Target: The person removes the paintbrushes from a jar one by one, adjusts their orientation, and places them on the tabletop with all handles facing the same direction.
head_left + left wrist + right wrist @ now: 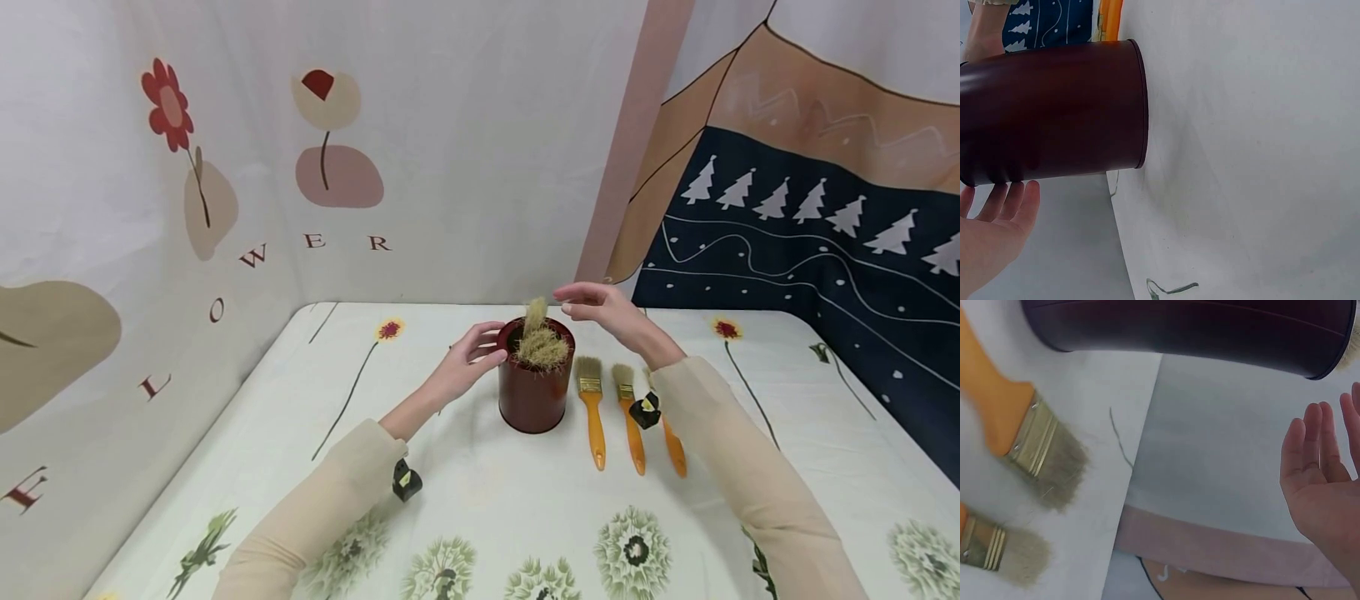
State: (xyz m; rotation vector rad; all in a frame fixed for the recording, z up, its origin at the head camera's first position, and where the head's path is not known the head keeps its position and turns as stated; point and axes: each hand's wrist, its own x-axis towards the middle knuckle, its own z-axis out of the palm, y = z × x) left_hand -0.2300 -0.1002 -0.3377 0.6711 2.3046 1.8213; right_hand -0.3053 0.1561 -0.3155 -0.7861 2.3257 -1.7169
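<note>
A dark red cylindrical pot (532,398) stands upright on the table, with a pale yellow bristly tuft (542,348) and a taller pale piece (536,313) rising from it. At the pot's left side near the rim is my left hand (471,360), thumb toward the front. In the left wrist view its fingertips (1030,190) are right at the pot's wall, not wrapped round it. My right hand (603,312) hovers beyond the rim on the right, fingers extended and holding nothing. The right wrist view shows those fingers (1312,434) apart from the pot.
Right of the pot lie three paintbrushes with orange handles: one nearest (592,417), a middle one (630,421) and a third (674,450) partly hidden by the right sleeve. A flower-print cloth (480,517) covers the table. Printed curtains (480,150) hang behind.
</note>
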